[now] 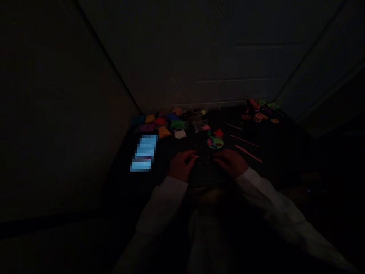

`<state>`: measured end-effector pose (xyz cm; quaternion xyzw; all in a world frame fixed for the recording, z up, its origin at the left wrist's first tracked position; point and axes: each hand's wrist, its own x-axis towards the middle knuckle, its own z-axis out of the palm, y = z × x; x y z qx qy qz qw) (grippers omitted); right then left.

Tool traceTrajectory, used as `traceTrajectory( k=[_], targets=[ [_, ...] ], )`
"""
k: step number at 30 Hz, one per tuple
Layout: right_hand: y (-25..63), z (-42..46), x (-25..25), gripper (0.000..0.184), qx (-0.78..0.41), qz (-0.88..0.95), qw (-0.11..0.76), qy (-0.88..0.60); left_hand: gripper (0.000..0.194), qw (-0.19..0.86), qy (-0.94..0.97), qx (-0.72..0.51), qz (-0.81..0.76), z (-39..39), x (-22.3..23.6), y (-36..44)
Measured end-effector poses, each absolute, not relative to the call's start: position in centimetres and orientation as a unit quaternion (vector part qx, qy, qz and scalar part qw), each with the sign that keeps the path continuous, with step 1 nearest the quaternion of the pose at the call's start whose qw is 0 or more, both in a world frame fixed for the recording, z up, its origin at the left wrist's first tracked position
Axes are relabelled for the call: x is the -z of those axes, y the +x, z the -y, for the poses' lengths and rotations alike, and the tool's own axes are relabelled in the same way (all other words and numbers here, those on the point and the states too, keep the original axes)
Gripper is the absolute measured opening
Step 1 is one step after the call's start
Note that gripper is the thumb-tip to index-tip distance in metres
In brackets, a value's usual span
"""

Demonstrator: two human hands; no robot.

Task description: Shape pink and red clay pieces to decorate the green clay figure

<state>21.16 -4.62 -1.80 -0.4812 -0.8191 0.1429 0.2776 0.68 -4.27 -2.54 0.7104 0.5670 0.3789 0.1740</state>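
The scene is very dark. My left hand (181,164) is closed in a pinch, with a small pale strip of modelling clay (196,156) at its fingertips. Across a short gap, my right hand (231,161) rests low over the dark table with its fingers bent together; what they hold, if anything, is hidden. A tiny pink bit (208,157) lies between the hands, near the right fingertips. Just beyond them is a round green clay disc (219,141) with pink, blue and dark red shapes on it. A red clay piece (218,132) touches or stands near its far edge.
A lit phone (144,153), its screen blurred, lies to the left. Several coloured clay packets (178,124) line the back. Two pink modelling tools (248,153) and scissors (233,126) are on the right. Small clay figures (258,117) stand back right, before a wall (216,64).
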Motion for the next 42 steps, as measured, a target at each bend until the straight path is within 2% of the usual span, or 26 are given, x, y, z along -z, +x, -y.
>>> traceTrajectory(
  k=[6,13,31,38,42],
  targets=[
    [18.0,5.0,1.1,0.028,-0.052,0.837,0.274,-0.471,0.034,0.222,0.719,-0.381,-0.537,4.6,2.2,0.9],
    [17.5,5.2,1.1,0.026,-0.033,0.848,0.26,-0.46,0.037,0.222,0.739,-0.368,-0.519,4.9,1.9,1.1],
    [17.6,5.2,1.1,0.019,-0.046,0.849,0.285,-0.443,0.031,0.203,0.767,-0.367,-0.486,5.0,2.0,1.0],
    [18.1,5.4,1.0,0.015,-0.093,0.844,0.321,-0.42,0.016,0.153,0.785,-0.371,-0.473,4.7,2.1,0.9],
    [18.4,5.3,1.1,0.012,-0.117,0.831,0.352,-0.415,0.014,0.15,0.779,-0.377,-0.478,4.6,2.1,0.8]
  ],
)
